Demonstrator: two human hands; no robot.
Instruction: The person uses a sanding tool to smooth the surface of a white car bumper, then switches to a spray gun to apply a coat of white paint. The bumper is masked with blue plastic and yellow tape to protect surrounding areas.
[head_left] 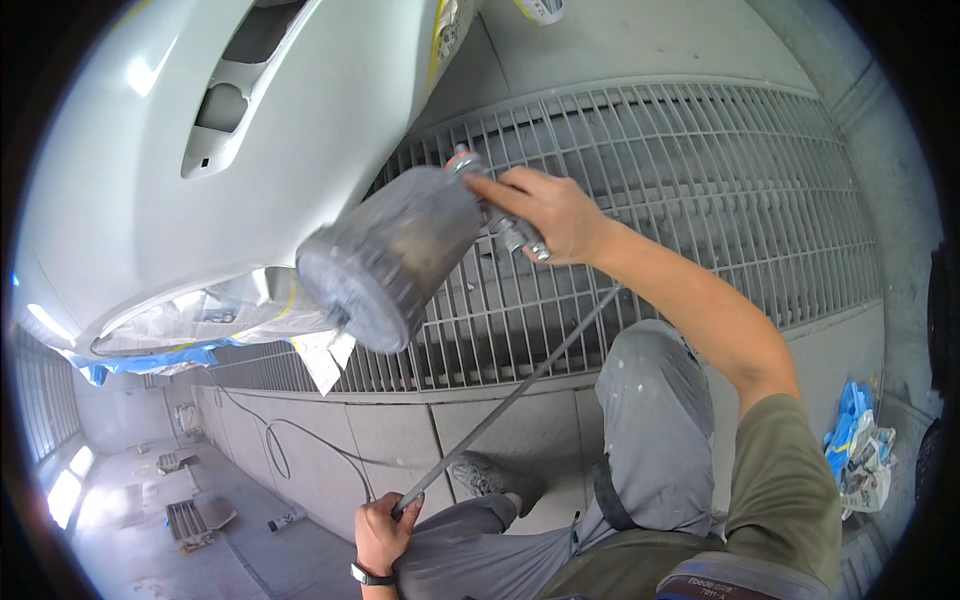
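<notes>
My right hand (560,212) is closed around the handle of a spray gun (400,255), whose large grey cup is tilted down and to the left. The gun is slightly blurred, close to the right edge of a pale, glossy car bumper (300,130). Below it, my left hand (380,538) grips a grey air hose (505,398). The hose runs taut up to the right, toward my right wrist. From my left hand, its other length loops away across the floor. My right fingertips are partly hidden behind the gun.
A metal floor grate (690,190) stretches under the gun and my right arm. Masking film and paper (322,360) hang from the bumper's lower edge, with blue film (150,362) beside them. Crumpled blue and white waste (862,450) lies at the right. My bent knee is near the hose.
</notes>
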